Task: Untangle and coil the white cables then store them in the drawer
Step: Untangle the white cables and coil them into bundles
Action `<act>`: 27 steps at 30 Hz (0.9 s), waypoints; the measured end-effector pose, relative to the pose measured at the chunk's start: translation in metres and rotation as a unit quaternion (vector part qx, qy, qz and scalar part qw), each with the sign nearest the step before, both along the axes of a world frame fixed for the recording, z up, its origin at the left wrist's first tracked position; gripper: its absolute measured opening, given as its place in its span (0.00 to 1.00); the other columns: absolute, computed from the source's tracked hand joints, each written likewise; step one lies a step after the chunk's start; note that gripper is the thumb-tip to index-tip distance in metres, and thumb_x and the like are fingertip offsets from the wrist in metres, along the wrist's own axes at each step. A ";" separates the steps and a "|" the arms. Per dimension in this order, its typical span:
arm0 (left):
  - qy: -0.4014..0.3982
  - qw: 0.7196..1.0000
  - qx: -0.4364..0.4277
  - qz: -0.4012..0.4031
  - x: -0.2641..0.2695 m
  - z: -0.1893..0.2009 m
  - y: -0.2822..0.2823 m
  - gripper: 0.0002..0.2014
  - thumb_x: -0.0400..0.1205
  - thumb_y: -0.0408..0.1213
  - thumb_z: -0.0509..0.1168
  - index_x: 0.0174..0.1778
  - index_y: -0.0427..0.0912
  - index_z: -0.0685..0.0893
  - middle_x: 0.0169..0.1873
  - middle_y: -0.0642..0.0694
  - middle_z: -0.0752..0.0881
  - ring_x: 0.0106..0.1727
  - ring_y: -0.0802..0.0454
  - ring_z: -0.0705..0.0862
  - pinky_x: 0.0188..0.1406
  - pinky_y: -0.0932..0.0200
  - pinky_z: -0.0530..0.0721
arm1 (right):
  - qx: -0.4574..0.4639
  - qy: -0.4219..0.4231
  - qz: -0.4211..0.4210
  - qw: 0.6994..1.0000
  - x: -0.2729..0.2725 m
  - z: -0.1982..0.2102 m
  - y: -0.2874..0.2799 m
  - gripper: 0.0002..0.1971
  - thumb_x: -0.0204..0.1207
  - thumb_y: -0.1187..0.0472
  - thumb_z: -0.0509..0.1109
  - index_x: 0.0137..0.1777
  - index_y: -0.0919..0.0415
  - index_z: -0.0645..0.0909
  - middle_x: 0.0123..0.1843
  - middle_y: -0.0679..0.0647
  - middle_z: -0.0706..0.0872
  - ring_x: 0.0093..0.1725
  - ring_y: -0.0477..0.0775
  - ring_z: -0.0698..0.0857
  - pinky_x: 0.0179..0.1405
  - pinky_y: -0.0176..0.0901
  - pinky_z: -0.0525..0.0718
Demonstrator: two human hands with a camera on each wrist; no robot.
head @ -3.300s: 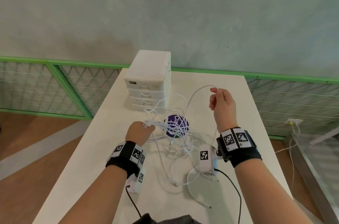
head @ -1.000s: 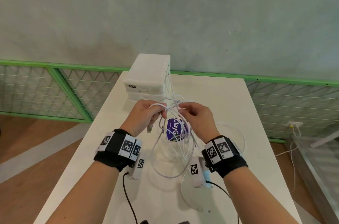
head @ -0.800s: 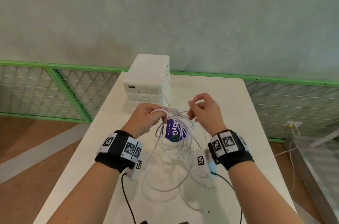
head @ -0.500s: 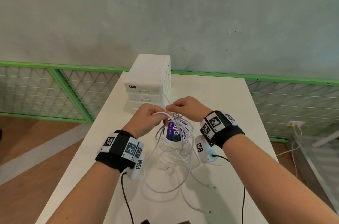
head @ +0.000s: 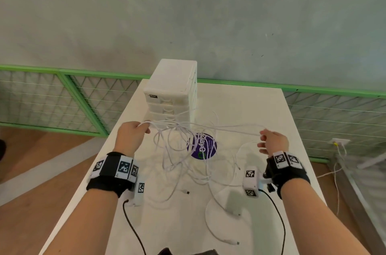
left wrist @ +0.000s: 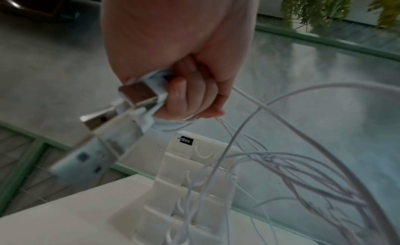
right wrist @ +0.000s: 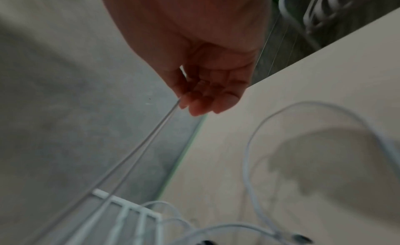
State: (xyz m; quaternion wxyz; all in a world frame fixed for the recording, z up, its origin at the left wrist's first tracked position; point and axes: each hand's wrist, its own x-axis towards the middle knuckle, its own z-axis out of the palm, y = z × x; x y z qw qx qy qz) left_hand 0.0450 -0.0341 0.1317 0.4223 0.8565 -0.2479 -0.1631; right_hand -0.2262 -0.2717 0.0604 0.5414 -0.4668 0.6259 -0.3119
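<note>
While the left hand [head: 130,136] stays out of it, curled tight around a bundle of white cables [head: 183,150] at centre left of the head view, the right hand [head: 272,144] at centre right pinches a single strand between thumb and fingertips, the other fingers loosely bent. In the left wrist view the left hand [left wrist: 184,87] clutches several USB plugs [left wrist: 138,94] together with the cable ends, the plugs sticking out toward the left of the frame. In the right wrist view the right hand [right wrist: 207,87] holds a thin strand that runs down toward the lower left. Between the two hands the strands stretch almost level, and the tangle hangs from them down onto the white counter [head: 250,113], looping over a round purple sticker [head: 201,146]. Loose ends trail toward the bottom of the frame. A white drawer unit [head: 172,92] stands at upper centre of the counter, its drawers closed, just behind the tangle.
</note>
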 end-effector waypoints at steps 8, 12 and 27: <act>-0.007 0.984 -0.092 -0.149 -0.043 0.020 -0.021 0.15 0.82 0.35 0.66 0.28 0.38 0.86 0.10 0.54 0.69 0.16 0.61 0.67 0.17 0.69 0.64 | -0.194 0.218 0.130 0.948 0.012 0.012 0.028 0.26 0.78 0.59 0.67 0.75 0.66 0.69 0.73 0.64 0.73 0.72 0.63 0.73 0.71 0.52 0.70; -0.011 0.978 -0.113 -0.176 -0.050 0.022 -0.029 0.15 0.81 0.34 0.67 0.32 0.27 0.86 0.13 0.55 0.70 0.18 0.62 0.67 0.19 0.70 0.65 | -0.280 0.089 0.347 0.890 0.053 0.053 0.060 0.21 0.80 0.51 0.64 0.72 0.53 0.75 0.71 0.49 0.78 0.70 0.49 0.75 0.71 0.44 0.70; -0.014 0.985 -0.113 -0.129 -0.036 0.017 -0.008 0.17 0.81 0.36 0.67 0.26 0.35 0.83 0.16 0.54 0.70 0.20 0.59 0.67 0.24 0.67 0.64 | -0.337 0.185 0.389 0.837 0.073 0.047 0.056 0.04 0.75 0.55 0.71 0.43 0.54 0.83 0.52 0.48 0.78 0.55 0.47 0.73 0.59 0.44 0.71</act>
